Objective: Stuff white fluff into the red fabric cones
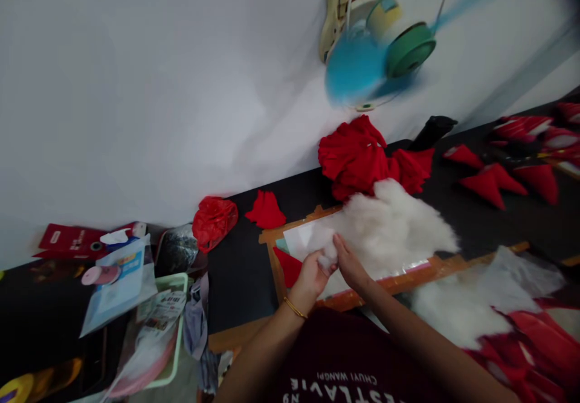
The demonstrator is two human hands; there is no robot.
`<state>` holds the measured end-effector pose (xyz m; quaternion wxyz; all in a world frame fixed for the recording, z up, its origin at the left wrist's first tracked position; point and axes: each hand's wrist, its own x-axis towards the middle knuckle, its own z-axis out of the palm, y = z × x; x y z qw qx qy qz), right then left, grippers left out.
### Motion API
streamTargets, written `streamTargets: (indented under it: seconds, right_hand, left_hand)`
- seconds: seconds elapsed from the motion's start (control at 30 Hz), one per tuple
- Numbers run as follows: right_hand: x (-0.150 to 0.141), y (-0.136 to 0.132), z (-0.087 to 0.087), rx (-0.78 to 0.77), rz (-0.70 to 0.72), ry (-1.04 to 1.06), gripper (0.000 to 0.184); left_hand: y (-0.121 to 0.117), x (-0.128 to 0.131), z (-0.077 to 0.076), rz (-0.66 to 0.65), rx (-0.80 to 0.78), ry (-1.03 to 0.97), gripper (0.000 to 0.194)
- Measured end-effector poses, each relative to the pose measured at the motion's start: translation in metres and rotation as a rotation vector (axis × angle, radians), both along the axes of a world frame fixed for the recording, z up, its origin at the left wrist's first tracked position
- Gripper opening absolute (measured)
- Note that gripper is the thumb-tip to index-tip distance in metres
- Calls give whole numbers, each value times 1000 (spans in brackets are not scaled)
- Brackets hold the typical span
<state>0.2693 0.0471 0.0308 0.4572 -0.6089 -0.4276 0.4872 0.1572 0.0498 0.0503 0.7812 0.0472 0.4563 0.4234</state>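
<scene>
In the head view, a small tuft of white fibre stuffing (325, 260) sits between my two hands. My left hand (312, 275), with a gold bracelet at the wrist, closes around it. Fingers pressed together, my right hand (348, 261) grips the tuft from the other side. A large heap of white stuffing (394, 225) lies just beyond and to the right, on a white board (296, 238) edged with brown tape. Close by my left hand is a flat red fabric piece (289, 266) on the board's left part.
Behind the stuffing stands a pile of red fabric pieces (353, 155). Stuffed red cones (487, 184) lie far right. A red plastic bag (214, 222) and green-rimmed basket (181, 318) are left. A blue-bladed fan (357, 67) spins above; more stuffing (462, 309) lies lower right.
</scene>
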Motion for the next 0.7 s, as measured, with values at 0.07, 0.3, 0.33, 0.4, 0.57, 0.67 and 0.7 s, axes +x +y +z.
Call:
streamTargets:
  seconds: [0.07,0.3,0.33,0.4,0.57,0.67,0.7]
  right_hand:
    - [4,-3,0,-73,-123,97,51]
    - [13,-11,4,-44,107,48,40]
    - [13,-9,5,-38,108,22,38]
    - [15,-5,7,-41,32,-22,38]
    - [35,2,8,-56,-114,-62,41]
    - [40,1,6,-78,-125,-54,37]
    - [38,-1,5,-91,-134,-34,36]
  left_hand:
    - [0,-6,-1,52,-19,-14,18]
    - [1,-17,-2,61,33,53,21]
    - [0,-16,-3,33,65,73,22]
    - [-3,-17,-5,-3,101,126,27]
    - [-6,-29,-8,27,49,183,35]
    - [-5,-30,-6,40,34,184,37]
    - [-6,-28,-5,44,47,183,37]
